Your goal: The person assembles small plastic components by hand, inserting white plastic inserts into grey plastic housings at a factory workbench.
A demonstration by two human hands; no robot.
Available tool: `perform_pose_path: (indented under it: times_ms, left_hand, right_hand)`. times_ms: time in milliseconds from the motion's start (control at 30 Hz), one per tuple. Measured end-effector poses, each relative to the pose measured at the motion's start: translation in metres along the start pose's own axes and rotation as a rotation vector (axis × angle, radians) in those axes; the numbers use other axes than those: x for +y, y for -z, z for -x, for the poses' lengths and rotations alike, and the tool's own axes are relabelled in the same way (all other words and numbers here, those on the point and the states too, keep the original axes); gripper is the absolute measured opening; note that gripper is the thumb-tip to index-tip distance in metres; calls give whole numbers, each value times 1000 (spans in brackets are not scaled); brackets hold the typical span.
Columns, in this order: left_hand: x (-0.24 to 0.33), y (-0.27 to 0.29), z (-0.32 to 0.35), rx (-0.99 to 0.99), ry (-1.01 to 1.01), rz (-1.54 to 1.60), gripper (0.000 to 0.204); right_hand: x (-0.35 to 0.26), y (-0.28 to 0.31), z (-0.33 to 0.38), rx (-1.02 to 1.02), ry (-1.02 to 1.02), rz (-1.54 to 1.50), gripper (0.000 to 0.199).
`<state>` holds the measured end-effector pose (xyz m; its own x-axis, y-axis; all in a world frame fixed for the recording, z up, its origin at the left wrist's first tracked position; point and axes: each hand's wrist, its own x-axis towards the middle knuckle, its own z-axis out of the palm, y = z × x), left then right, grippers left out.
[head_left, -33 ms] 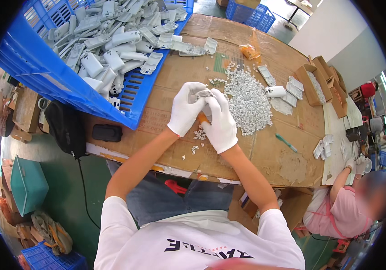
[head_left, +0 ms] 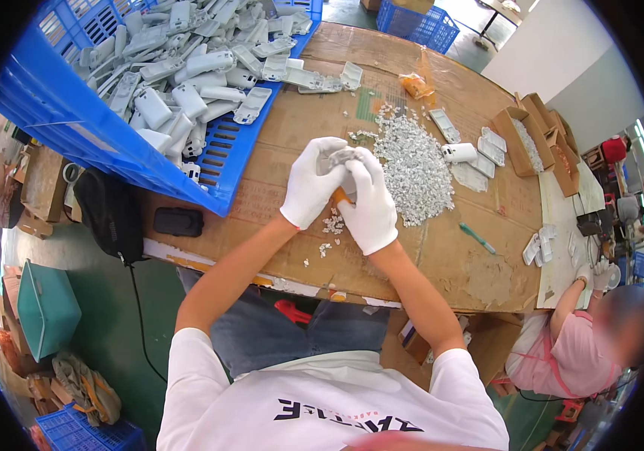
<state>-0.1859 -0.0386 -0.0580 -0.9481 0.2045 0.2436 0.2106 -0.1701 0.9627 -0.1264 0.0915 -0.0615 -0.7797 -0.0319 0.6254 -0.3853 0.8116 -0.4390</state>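
Note:
Both my hands wear white gloves and meet over the cardboard-covered table. My left hand [head_left: 312,186] is closed round one side of a light grey plastic housing [head_left: 342,155]. My right hand [head_left: 370,204] grips it from the other side, and the fingers hide most of the part. An orange piece [head_left: 340,196] shows between the hands; whether it is held or lies on the table I cannot tell. Just right of my right hand is a heap of small white plastic pieces [head_left: 412,169]. A few loose pieces [head_left: 332,225] lie below the gloves.
At the left a blue crate [head_left: 123,128] holds many plastic housings [head_left: 187,98]. More housings [head_left: 480,156], a teal pen-like tool [head_left: 477,238] and cardboard boxes [head_left: 521,143] are at the right. A black case [head_left: 178,222] lies near the left edge. A co-worker [head_left: 570,338] sits at the right.
My right hand and the grey housing have shifted very slightly. Both hands keep their hold, and the things on the table look the same.

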Motion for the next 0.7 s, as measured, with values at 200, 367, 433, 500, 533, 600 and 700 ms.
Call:
perform_pose_path:
  times_ms: [200,367,433,500,533,600,700]
  left_hand:
    - [-1,-10,4,-39,-16,-94,48]
    - [6,-10,12,77,-28,-172,50]
    - [11,-12,14,75,-20,-213,50]
    - [12,-13,15,106,-96,-280,49]
    - [12,-13,16,108,-95,-280,49]
    - [10,-13,16,128,-123,-263,50]
    - [9,-14,16,137,-141,-279,49]
  right_hand:
    - [5,5,-5,36,-14,14,69]
    - [-3,6,-4,28,73,225,61]
    - [-1,8,-3,37,84,230,60]
    - [-2,9,-3,48,93,232,58]
    - [-3,9,-4,50,98,238,58]
    - [-3,7,-3,50,96,240,58]
    - [-4,6,-4,44,86,253,58]
